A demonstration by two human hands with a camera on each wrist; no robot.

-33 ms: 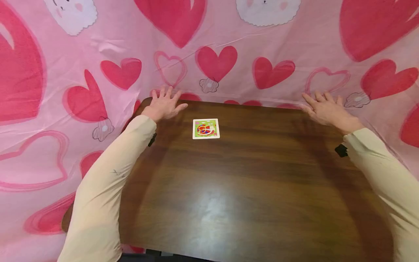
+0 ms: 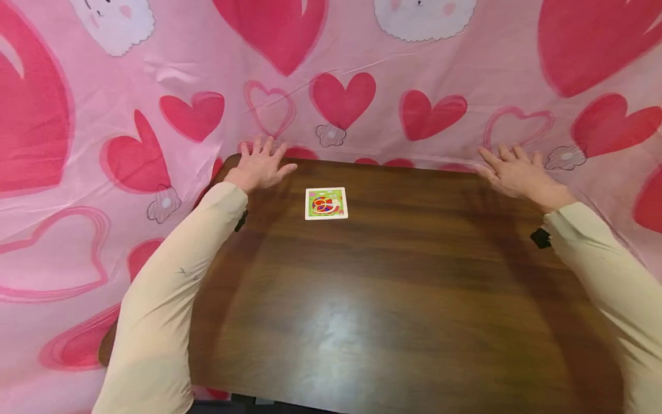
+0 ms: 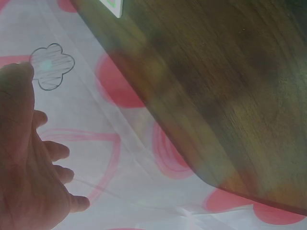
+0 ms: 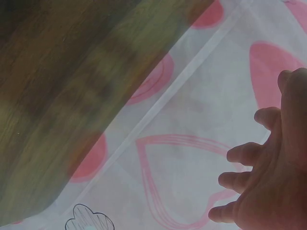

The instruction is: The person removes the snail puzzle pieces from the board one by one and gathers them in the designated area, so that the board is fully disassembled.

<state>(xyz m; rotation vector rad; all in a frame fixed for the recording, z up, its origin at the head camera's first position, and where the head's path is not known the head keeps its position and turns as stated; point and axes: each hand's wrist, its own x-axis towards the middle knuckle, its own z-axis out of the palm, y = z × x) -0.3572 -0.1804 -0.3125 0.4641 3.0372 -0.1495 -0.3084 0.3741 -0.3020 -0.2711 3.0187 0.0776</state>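
A square picture puzzle (image 2: 326,203) with a white border and a colourful snail on green lies flat on the dark wooden table (image 2: 393,276), towards the back left. My left hand (image 2: 260,168) is held over the far left corner with its fingers spread, to the left of the puzzle and apart from it. Over the far right edge, my right hand (image 2: 519,175) also has spread fingers and holds nothing. The left wrist view catches only a white corner of the puzzle (image 3: 115,6) at its top. In the right wrist view the right hand (image 4: 268,172) appears without any object.
A pink cloth (image 2: 439,69) printed with red hearts hangs behind the table and along its left side. The table's rounded far left corner (image 3: 211,182) shows in the left wrist view. Something dark (image 2: 248,406) lies below the near edge.
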